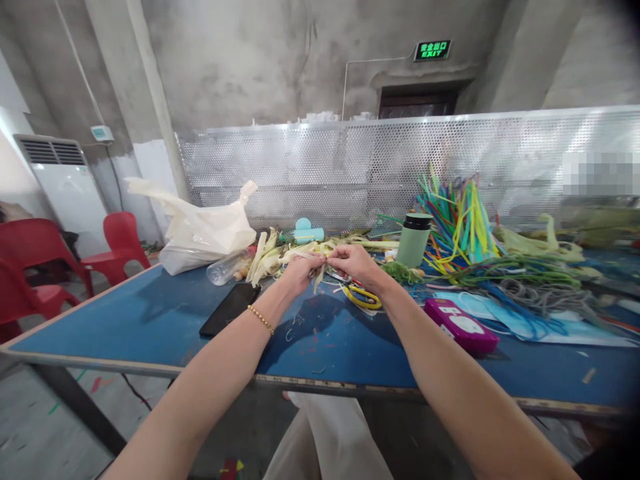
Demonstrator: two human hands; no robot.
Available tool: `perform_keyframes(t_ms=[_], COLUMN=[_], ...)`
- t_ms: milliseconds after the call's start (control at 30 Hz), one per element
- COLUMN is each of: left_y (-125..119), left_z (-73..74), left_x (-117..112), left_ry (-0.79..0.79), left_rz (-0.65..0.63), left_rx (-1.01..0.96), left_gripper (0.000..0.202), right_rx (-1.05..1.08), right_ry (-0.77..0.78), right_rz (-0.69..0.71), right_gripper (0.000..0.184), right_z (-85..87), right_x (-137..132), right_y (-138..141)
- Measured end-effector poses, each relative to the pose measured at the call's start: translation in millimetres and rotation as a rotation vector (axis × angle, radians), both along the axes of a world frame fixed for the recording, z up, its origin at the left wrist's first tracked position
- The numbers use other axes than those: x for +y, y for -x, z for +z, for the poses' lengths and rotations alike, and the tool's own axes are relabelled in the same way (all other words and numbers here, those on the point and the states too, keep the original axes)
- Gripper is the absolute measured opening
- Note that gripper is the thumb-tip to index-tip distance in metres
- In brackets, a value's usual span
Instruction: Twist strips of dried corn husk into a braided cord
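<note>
My left hand and my right hand meet above the middle of the table, both with fingers pinched together. Between them is a pale, thin strip of corn husk, one end of which hangs down; the fingertips partly hide it. Behind and to the left lies a heap of pale corn husks. A yellow cord coil rests just below my right hand. Left of my left wrist, a black phone lies flat on the blue table.
A white plastic bag and a clear bottle stand at left. To the right are a green thermos, colourful strips, tangled cords and a magenta box. A perforated metal screen runs behind.
</note>
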State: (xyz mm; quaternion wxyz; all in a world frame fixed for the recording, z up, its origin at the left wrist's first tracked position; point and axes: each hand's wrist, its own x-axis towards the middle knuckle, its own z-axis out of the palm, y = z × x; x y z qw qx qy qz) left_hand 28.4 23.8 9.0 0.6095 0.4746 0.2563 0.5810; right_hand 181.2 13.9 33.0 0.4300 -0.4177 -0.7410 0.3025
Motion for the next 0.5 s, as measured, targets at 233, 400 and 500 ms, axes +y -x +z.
perform_keyframes(t_ms=[233, 400, 500], left_y=[1.4, 1.4, 1.8], left_z=[2.5, 3.3, 2.7], left_x=[-2.6, -3.3, -1.6], left_ry=[0.038, 0.040, 0.040], left_rz=[-0.096, -0.130, -0.132], left_rx=[-0.030, -0.015, -0.019], left_gripper=[0.015, 0.014, 0.014], right_rx=[0.063, 0.098, 0.100], right_ry=[0.051, 0.057, 0.051], right_rz=[0.035, 0.066, 0.070], right_gripper=[0.015, 0.017, 0.018], right_z=[6.0, 5.5, 4.1], right_x=[-3.6, -3.8, -2.0], right_y=[-2.6, -3.9, -4.5])
